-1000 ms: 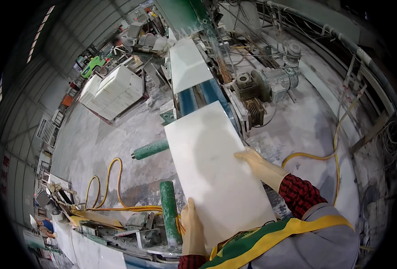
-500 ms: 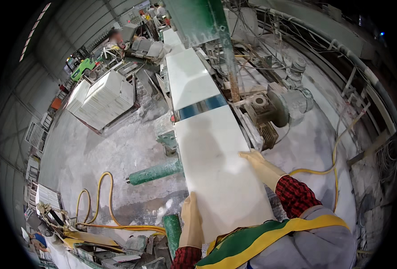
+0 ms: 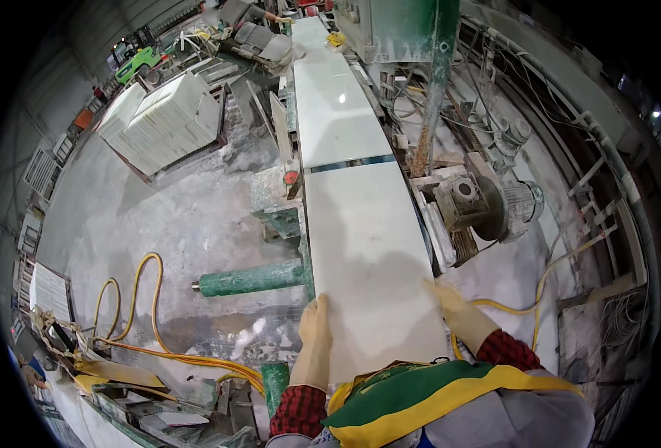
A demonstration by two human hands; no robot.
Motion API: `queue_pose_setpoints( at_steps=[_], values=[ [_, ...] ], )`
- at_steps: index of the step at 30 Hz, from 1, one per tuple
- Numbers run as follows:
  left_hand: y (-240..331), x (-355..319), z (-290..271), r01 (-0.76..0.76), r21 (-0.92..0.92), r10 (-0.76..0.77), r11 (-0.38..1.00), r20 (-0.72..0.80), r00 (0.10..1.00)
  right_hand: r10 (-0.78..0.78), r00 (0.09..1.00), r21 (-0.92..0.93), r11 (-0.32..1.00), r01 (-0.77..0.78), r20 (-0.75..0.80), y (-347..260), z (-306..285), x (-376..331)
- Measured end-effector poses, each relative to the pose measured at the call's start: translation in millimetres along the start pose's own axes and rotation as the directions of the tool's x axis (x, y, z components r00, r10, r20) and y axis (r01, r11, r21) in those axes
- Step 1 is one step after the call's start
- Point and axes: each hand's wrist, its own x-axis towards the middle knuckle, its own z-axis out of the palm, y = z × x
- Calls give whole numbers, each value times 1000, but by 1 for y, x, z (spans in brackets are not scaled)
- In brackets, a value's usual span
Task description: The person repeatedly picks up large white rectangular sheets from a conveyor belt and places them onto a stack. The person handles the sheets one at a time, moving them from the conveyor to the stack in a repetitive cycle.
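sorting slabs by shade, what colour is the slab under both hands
Plain white with a faint grey cast, the slab in the head view.

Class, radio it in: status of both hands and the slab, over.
Left hand flat on white slab, left edge. Right hand gripping right edge. Slab lying on conveyor line behind another white slab. Green roller sticks out at left; nothing on slab.

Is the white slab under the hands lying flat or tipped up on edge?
Flat. The white slab shows its broad face upward, in line with the next slab; the left hand and right hand grip its near corners.
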Motion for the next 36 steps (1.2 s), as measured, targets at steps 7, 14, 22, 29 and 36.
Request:
queue_pose_setpoints(
  at_steps=[7, 14, 22, 29, 36],
  values=[
    [2, 30, 8, -23, -20, 22, 1000, -24, 999, 434, 870, 633, 611, -475, 234, 40, 47, 11],
    [-1, 47, 19, -9, -89, 5, 996, -43, 999, 366, 923, 834, 470, -290, 116, 114, 82, 33],
    [6, 55, 19, 59, -28, -59, 998, 20, 998, 368, 929, 579, 766, -280, -38, 104, 66, 43],
    [-4, 64, 23, 34, 59, -35, 998, 17, 999, 410, 911, 619, 727, -297, -45, 114, 76, 46],
    [5, 58, 20, 54, 28, -55, 998, 14, 998, 445, 895, 538, 762, -361, -29, 133, 80, 50]
  ],
)
